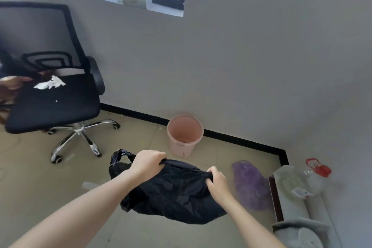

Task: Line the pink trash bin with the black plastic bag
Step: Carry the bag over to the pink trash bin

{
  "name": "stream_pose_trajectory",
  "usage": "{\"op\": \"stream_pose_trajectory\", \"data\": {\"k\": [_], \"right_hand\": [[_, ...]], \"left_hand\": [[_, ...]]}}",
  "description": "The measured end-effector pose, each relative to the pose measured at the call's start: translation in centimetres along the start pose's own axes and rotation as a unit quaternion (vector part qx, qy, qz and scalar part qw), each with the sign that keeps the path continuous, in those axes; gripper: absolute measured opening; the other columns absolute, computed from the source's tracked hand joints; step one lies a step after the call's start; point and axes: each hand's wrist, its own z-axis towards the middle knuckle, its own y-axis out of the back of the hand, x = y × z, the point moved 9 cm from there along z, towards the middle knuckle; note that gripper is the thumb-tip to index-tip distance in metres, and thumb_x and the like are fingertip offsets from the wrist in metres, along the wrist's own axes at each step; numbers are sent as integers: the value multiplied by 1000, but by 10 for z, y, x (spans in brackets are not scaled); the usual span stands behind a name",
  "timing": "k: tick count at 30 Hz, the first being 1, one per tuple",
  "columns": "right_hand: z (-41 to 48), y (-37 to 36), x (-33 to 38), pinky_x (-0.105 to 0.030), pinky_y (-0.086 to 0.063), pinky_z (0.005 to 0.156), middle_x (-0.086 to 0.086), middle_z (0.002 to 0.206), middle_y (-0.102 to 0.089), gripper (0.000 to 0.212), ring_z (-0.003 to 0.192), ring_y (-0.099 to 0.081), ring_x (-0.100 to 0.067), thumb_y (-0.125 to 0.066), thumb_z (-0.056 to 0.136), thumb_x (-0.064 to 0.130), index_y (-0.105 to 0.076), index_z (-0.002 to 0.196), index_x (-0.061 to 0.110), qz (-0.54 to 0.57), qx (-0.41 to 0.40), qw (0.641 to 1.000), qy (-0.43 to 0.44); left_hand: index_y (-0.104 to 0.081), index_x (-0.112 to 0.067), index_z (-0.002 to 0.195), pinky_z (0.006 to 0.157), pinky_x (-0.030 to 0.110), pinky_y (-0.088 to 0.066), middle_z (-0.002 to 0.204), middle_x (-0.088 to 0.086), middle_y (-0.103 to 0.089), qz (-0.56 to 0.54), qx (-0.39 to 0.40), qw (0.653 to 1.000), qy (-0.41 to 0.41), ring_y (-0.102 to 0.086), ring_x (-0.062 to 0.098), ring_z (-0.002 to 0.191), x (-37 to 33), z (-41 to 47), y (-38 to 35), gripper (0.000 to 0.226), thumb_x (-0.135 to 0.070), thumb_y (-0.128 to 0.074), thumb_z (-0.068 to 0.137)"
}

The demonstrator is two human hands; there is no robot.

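The pink trash bin (184, 136) stands upright on the floor against the wall's black baseboard, with no liner inside. In front of it and nearer to me hangs the crumpled black plastic bag (173, 193), held above the floor. My left hand (148, 162) grips its top edge on the left. My right hand (218, 180) grips the top edge on the right. One bag handle sticks out to the left of my left hand.
A black office chair (54, 98) with white crumpled paper (50, 83) on its seat stands at the left. A purple bag (249, 185) lies right of the black bag. A clear plastic bottle with red cap (302, 179) rests on a low shelf at the right.
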Motion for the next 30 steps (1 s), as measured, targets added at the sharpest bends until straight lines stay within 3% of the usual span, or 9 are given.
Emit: {"op": "stream_pose_trajectory", "data": {"k": [3, 5, 9, 12, 18, 24, 30], "right_hand": [[39, -9, 4, -35, -39, 72, 0, 86, -54, 14, 88, -50, -25, -46, 87, 11, -41, 78, 21, -16, -1, 1000, -6], [66, -19, 3, -32, -34, 77, 0, 96, -59, 15, 99, -49, -24, -47, 85, 12, -39, 80, 24, -52, 6, 999, -13], [112, -40, 3, -31, -32, 91, -1, 116, -57, 14, 113, -45, -21, -48, 85, 13, -45, 90, 26, -109, 49, 992, -26], [153, -53, -5, -32, -34, 92, -2, 116, -58, 17, 113, -45, -23, -49, 86, 14, -55, 101, 17, -110, 43, 991, -66], [218, -110, -46, -33, -40, 85, -11, 111, -57, 13, 107, -47, -28, -49, 85, 5, -56, 96, 7, -62, 56, 986, -141], [282, -195, -129, -29, -38, 73, -5, 95, -55, 11, 99, -51, -28, -53, 82, 1, -52, 83, 12, -27, 71, 982, -171], [348, -290, -234, -30, -39, 66, -11, 99, -65, 14, 91, -58, -30, -57, 82, 5, -56, 96, 7, -39, 56, 983, -173]], "left_hand": [[-61, -17, 100, 67, 30, -40, 101, 2, -68, -9, -2, 1000, 17, -61, 26, 93, 14, 22, -4, 20, -20, -47, 86], [-59, -19, 105, 68, 28, -35, 105, 2, -66, -16, 11, 999, 27, -59, 25, 96, 29, 40, -16, 23, -19, -46, 87], [-52, -22, 121, 75, 31, -42, 118, 1, -58, -49, 46, 997, 34, -57, 26, 102, 56, 80, -37, 35, -15, -44, 88], [-54, -21, 120, 74, 34, -45, 119, 1, -58, -65, 80, 994, 29, -58, 27, 101, 81, 123, -57, 34, -14, -44, 88], [-62, -17, 111, 73, 35, -46, 109, 4, -64, -120, 66, 989, 46, -60, 28, 96, 115, 189, -112, 31, -8, -48, 84], [-65, -11, 110, 85, 34, -48, 113, 5, -66, -189, 46, 978, 81, -59, 26, 104, 144, 219, -221, 30, -5, -58, 81], [-65, -11, 110, 89, 35, -45, 112, 6, -67, -213, 73, 965, 131, -57, 25, 108, 187, 254, -375, 26, -10, -57, 85]]}}
